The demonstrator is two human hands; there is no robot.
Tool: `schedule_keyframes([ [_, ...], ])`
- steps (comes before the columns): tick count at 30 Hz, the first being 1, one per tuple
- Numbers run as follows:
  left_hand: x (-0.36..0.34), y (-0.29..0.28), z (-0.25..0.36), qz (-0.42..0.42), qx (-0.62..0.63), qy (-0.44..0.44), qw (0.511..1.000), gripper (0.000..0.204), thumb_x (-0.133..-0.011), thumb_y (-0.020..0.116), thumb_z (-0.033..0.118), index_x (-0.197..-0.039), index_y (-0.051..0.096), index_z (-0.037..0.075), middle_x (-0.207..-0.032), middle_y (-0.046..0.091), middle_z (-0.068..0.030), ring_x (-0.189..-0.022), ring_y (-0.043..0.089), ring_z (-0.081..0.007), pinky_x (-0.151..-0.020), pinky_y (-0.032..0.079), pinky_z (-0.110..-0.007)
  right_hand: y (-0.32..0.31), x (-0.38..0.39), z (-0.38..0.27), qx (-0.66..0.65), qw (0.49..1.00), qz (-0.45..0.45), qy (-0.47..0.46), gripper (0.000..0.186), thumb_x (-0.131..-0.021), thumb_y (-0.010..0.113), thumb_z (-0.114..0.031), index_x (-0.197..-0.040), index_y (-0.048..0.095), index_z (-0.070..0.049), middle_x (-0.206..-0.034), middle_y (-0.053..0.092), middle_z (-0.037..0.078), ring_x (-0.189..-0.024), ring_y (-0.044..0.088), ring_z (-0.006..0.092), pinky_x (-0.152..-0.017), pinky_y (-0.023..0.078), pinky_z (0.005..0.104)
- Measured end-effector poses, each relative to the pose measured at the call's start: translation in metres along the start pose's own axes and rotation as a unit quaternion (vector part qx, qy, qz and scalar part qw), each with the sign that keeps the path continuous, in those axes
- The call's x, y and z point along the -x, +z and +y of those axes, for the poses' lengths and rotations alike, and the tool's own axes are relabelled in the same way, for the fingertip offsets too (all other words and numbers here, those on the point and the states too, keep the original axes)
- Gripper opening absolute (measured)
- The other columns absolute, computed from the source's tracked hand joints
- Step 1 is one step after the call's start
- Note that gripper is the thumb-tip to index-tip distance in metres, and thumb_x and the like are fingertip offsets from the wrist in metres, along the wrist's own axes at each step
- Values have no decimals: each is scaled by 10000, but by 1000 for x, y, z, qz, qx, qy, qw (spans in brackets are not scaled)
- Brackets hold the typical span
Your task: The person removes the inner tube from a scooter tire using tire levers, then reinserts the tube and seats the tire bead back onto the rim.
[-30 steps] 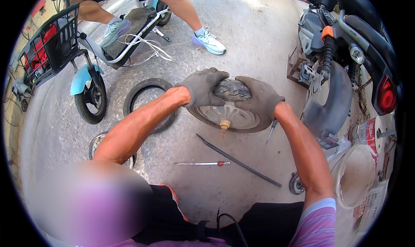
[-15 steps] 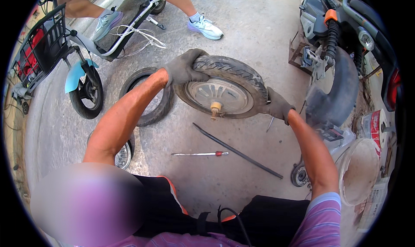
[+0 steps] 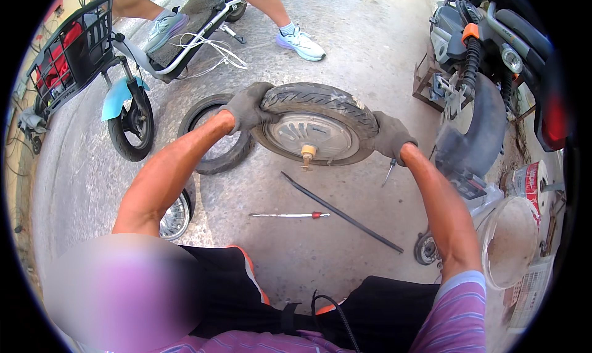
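Between my two grey-gloved hands is a scooter wheel (image 3: 314, 132), a dusty metal hub with a black treaded tyre (image 3: 314, 97) around it. It is tilted so its hub face and brass-coloured axle end show toward me. My left hand (image 3: 251, 108) is wrapped round the tyre's left side, and my right hand (image 3: 390, 137) grips the right side; the fingertips of both are partly hidden. On the ground below lie a long dark pry bar (image 3: 342, 212) and a thin metal rod with a red collar (image 3: 290, 215). A loose tyre (image 3: 237, 158) lies behind my left forearm.
A scooter with a black basket (image 3: 71, 47) stands at the far left, a person's shoe (image 3: 300, 44) beside it. A motorbike's black mudguard (image 3: 478, 128) is at the right, near a whitish bucket (image 3: 510, 245). By my left elbow lies a spoked metal wheel (image 3: 176, 218).
My right hand has shifted up along the tyre's right side. The wheel remains held in both hands, its tilt only slightly altered. The whole view has shifted a little.
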State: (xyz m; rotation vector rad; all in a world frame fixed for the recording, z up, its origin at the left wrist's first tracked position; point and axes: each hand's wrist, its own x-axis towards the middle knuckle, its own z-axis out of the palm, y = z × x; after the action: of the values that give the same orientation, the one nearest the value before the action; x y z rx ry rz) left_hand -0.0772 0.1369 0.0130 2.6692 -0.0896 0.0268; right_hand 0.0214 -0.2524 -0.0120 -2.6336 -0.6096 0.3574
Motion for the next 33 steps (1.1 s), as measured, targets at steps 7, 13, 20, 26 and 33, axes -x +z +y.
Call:
schedule_keyframes([
  [7,35,50,-32,14,161,-67,985,870,-810,932,336,-1504,521,10,-1385,674,-223,-1341,634,-352,-1173,487,-419,-63,-5,-89,170,981,-46,-85,784,-681,849,-381,-1373,697,-47,-1165,788,197,-1105,755,361,-1013,573,425],
  [13,-17,-4,36,-1,76,67,995,941,-743,963,304,-1548,538,68,-1500,609,-204,-1407,590,-342,-1194,476,-437,-31,-24,-103,-11,987,-20,-158,786,-742,813,-369,-1428,650,-20,-1299,741,208,-1208,715,366,-1081,554,439],
  [20,-20,-23,15,-1,14,26,1000,939,-718,955,433,-1497,586,60,-1392,666,-218,-1294,664,-357,-1119,528,-447,11,-53,-79,-139,964,-6,-226,940,-769,888,-330,-1569,498,-27,-1502,630,198,-1355,636,318,-1173,498,414],
  [26,-18,-21,-3,14,8,45,999,945,-709,956,431,-1496,588,60,-1402,666,-214,-1303,663,-365,-1132,523,-445,54,-36,10,-242,959,-116,-89,982,-752,947,-340,-1556,483,-21,-1459,659,185,-1368,626,304,-1158,491,420],
  [33,-5,-28,25,-19,29,-33,999,942,-695,984,346,-1489,583,38,-1440,646,-210,-1323,646,-327,-1152,501,-433,85,-40,27,-245,962,-99,-60,957,-709,963,-317,-1506,541,2,-1418,689,197,-1349,640,312,-1155,488,403],
])
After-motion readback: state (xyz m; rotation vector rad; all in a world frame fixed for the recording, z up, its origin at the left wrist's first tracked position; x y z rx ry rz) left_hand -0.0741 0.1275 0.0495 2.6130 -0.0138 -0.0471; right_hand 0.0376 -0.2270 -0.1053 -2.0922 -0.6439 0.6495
